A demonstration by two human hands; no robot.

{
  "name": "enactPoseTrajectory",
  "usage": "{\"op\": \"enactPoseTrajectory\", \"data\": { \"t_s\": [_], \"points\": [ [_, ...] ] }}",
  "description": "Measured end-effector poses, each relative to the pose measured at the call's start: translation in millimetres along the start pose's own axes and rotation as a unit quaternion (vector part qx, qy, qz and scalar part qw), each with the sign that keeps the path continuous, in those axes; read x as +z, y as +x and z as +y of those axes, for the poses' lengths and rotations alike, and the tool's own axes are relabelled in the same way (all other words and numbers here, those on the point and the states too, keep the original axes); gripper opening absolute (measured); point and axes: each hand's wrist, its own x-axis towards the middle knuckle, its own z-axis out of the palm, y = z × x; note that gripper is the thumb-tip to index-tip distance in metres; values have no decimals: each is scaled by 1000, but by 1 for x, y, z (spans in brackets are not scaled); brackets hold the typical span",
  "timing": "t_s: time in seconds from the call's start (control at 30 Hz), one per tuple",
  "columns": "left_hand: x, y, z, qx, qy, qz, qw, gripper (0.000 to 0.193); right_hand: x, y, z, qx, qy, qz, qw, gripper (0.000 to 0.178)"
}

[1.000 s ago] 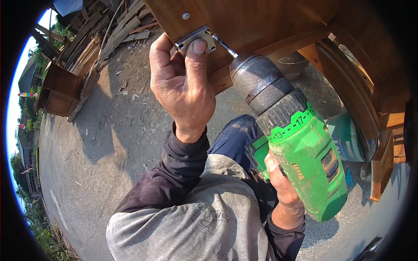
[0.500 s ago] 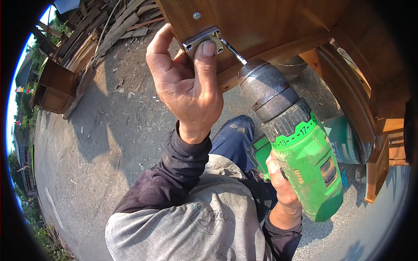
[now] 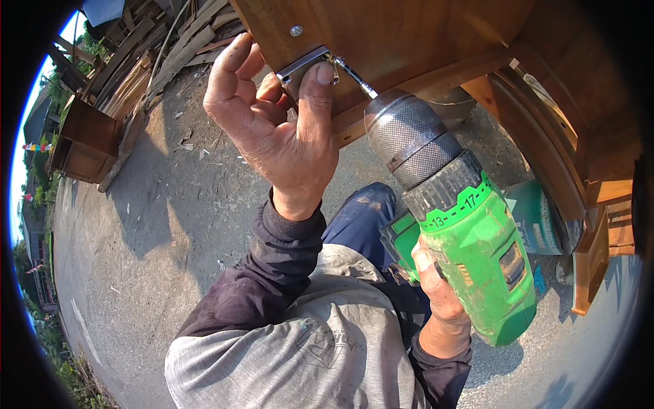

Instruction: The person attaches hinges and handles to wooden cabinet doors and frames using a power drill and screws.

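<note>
My right hand (image 3: 439, 286) grips the handle of a dusty green cordless drill (image 3: 477, 266) with a dark chuck. From the chuck a thin screwdriver bit (image 3: 355, 78) reaches up to the right end of a small shiny metal fitting (image 3: 303, 65) with screw holes. The fitting lies against a brown wooden panel (image 3: 395, 41), near its edge. My left thumb presses on the fitting, while the fingers of my left hand (image 3: 283, 136) curl beside and partly behind the panel's edge. Whether a screw sits at the bit's tip is hard to make out.
A round metal screw head (image 3: 296, 31) shows on the panel above the fitting. Curved wooden furniture parts (image 3: 545, 129) and a green container (image 3: 535, 218) stand at the right. Scrap boards (image 3: 122, 68) and a small wooden cabinet (image 3: 85, 140) are at the far left on the concrete ground.
The panel, fitting and drill sit slightly farther left and up in the picture. My left fingers have shifted left and spread somewhat, with the thumb still on the fitting. The bit remains at the fitting's right end.
</note>
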Motion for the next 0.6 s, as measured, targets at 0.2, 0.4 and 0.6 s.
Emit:
{"op": "enactPoseTrajectory", "data": {
  "t_s": [0.2,0.4,0.6],
  "points": [
    [1,-3,1,0,13,2,1000,68,-16,19,-3,-11,-31,-79,996,47],
    [-2,-1,4,-33,-6,21,999,69,-15,25,-2,-18,-2,-78,997,40],
    [-4,-3,-21,142,1,23,990,62,-8,44,-4,173,309,-45,934,17]
  ]
}}
